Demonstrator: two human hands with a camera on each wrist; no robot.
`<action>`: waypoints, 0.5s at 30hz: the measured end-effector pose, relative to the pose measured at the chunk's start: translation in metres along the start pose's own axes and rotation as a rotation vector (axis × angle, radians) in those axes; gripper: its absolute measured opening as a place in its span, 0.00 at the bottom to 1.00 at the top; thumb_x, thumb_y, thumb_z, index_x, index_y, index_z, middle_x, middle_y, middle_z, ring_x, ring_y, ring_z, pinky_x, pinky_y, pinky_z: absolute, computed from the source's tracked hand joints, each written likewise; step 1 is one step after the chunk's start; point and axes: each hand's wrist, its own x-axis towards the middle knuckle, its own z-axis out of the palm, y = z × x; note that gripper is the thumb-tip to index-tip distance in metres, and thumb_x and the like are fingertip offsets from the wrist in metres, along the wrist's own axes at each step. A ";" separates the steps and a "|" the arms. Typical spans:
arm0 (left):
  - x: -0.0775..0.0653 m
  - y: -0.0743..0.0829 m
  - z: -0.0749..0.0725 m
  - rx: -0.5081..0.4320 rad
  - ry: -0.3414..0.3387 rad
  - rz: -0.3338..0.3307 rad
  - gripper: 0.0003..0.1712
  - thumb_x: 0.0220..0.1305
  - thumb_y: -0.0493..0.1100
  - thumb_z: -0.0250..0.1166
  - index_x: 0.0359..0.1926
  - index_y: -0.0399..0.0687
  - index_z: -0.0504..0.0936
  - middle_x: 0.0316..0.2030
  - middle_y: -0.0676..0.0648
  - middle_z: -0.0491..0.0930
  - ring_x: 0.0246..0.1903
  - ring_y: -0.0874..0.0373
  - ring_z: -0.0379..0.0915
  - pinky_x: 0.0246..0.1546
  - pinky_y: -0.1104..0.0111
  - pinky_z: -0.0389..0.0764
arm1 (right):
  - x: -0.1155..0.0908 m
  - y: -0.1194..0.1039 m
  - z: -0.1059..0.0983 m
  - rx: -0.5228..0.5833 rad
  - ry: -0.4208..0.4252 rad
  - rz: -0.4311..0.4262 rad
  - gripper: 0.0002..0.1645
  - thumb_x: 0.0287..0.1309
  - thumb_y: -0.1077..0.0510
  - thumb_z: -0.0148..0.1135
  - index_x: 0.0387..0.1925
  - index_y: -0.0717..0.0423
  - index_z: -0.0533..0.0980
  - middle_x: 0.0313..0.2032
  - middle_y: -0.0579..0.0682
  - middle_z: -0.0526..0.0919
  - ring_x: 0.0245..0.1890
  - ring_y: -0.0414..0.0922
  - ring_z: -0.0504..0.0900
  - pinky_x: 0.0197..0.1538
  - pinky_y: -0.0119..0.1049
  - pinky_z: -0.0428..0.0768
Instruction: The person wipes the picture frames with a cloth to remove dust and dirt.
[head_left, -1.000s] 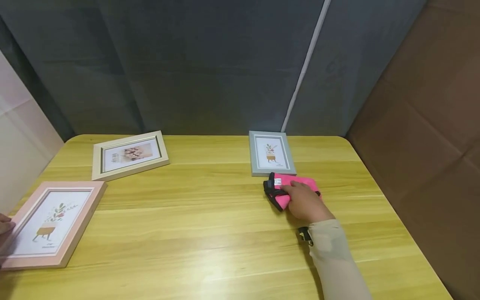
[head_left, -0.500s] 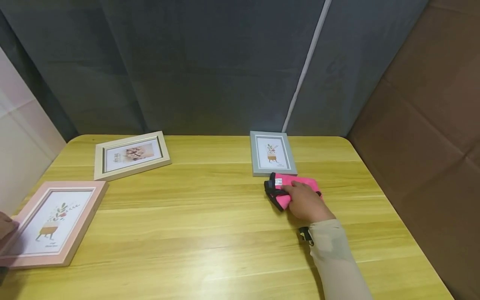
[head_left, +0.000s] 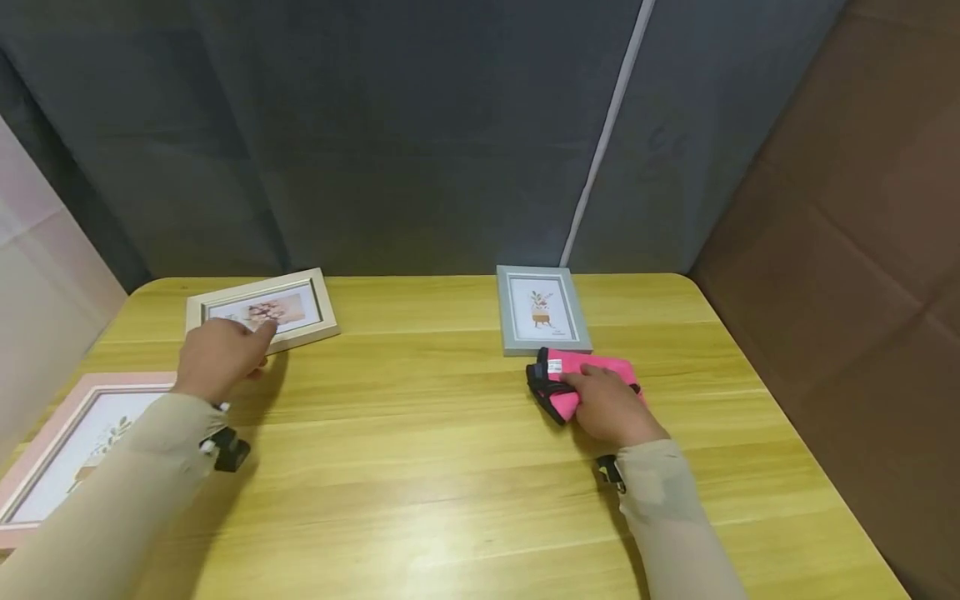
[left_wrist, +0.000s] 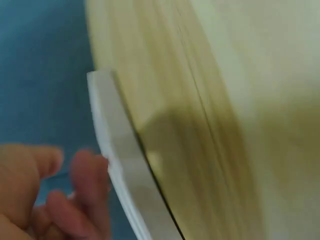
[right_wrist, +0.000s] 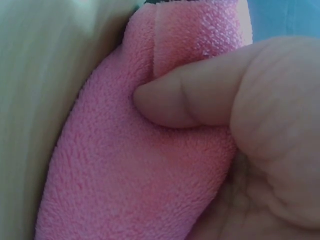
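Observation:
My right hand (head_left: 609,406) grips a folded pink cloth (head_left: 617,366) with black trim and a small white label. In the right wrist view the thumb presses into the fuzzy pink cloth (right_wrist: 120,165). The cloth lies at the near edge of a grey-blue picture frame (head_left: 509,321). My left hand (head_left: 222,357) is over the near side of a cream picture frame (head_left: 327,310). In the left wrist view a gap shows between its thumb and bent fingers (left_wrist: 90,175), beside the frame's pale edge (left_wrist: 132,167). Whether they touch it, I cannot tell.
A pink picture frame (head_left: 56,417) lies at the left, partly hidden by my left forearm. The wooden table (head_left: 420,450) ends at a dark grey curtain (head_left: 390,142). A brown panel (head_left: 847,275) stands at the right, a pale one (head_left: 45,258) at the left.
My left hand has left the pink frame's left edge and moved up and right to the cream frame. The right hand stays on the pink cloth.

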 end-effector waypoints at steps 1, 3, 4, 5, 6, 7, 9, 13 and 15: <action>0.006 0.003 0.004 -0.003 0.027 -0.019 0.39 0.72 0.64 0.45 0.24 0.37 0.85 0.17 0.48 0.81 0.23 0.48 0.76 0.23 0.63 0.69 | 0.001 -0.001 0.001 0.002 0.001 -0.006 0.31 0.62 0.68 0.47 0.66 0.54 0.73 0.68 0.66 0.67 0.67 0.66 0.64 0.67 0.60 0.63; 0.015 0.006 0.010 0.045 0.078 -0.049 0.38 0.72 0.63 0.45 0.23 0.37 0.84 0.18 0.44 0.80 0.25 0.45 0.74 0.21 0.61 0.69 | 0.002 -0.004 0.002 0.009 0.001 -0.011 0.31 0.62 0.69 0.47 0.66 0.54 0.73 0.68 0.66 0.67 0.67 0.66 0.64 0.68 0.60 0.62; 0.018 0.006 0.012 0.070 0.089 -0.058 0.37 0.72 0.62 0.45 0.25 0.36 0.83 0.20 0.40 0.80 0.26 0.41 0.75 0.21 0.59 0.70 | 0.002 -0.005 0.003 0.013 -0.001 -0.009 0.31 0.62 0.69 0.47 0.66 0.54 0.73 0.68 0.65 0.67 0.68 0.66 0.64 0.68 0.60 0.62; 0.021 0.007 0.014 0.092 0.091 -0.070 0.36 0.72 0.61 0.46 0.27 0.34 0.83 0.23 0.35 0.80 0.28 0.38 0.75 0.21 0.57 0.72 | 0.003 -0.006 0.003 0.012 -0.003 -0.008 0.31 0.62 0.68 0.48 0.66 0.54 0.73 0.68 0.65 0.67 0.68 0.65 0.64 0.68 0.60 0.62; 0.022 0.007 0.016 0.115 0.088 -0.075 0.35 0.72 0.59 0.47 0.28 0.32 0.83 0.26 0.31 0.80 0.31 0.34 0.76 0.22 0.54 0.74 | 0.003 -0.007 0.004 0.012 -0.006 -0.005 0.30 0.63 0.68 0.48 0.66 0.54 0.74 0.68 0.65 0.67 0.68 0.65 0.64 0.68 0.59 0.62; 0.023 0.008 0.018 0.135 0.087 -0.082 0.35 0.72 0.58 0.47 0.30 0.29 0.82 0.29 0.27 0.79 0.32 0.31 0.76 0.23 0.51 0.75 | 0.002 -0.008 0.003 0.013 -0.008 -0.002 0.29 0.64 0.68 0.48 0.66 0.55 0.74 0.68 0.65 0.67 0.68 0.65 0.64 0.68 0.59 0.62; 0.022 0.012 0.022 0.164 0.086 -0.087 0.34 0.72 0.56 0.48 0.33 0.25 0.81 0.34 0.21 0.78 0.34 0.26 0.76 0.24 0.46 0.76 | 0.002 -0.009 0.003 0.012 -0.013 0.003 0.28 0.65 0.67 0.49 0.66 0.54 0.74 0.68 0.64 0.67 0.68 0.64 0.64 0.68 0.59 0.62; 0.014 0.026 0.031 0.185 0.095 -0.045 0.32 0.72 0.52 0.48 0.30 0.23 0.79 0.31 0.20 0.78 0.31 0.25 0.76 0.24 0.42 0.77 | 0.001 -0.009 0.000 0.018 -0.019 0.010 0.29 0.65 0.66 0.48 0.67 0.53 0.73 0.68 0.65 0.66 0.68 0.65 0.63 0.68 0.60 0.61; 0.009 0.034 0.037 0.191 0.096 0.012 0.31 0.72 0.50 0.48 0.24 0.27 0.79 0.27 0.24 0.78 0.26 0.29 0.77 0.20 0.44 0.76 | 0.001 -0.008 -0.001 0.023 -0.019 0.014 0.30 0.65 0.66 0.47 0.67 0.53 0.72 0.69 0.65 0.66 0.68 0.66 0.62 0.68 0.61 0.60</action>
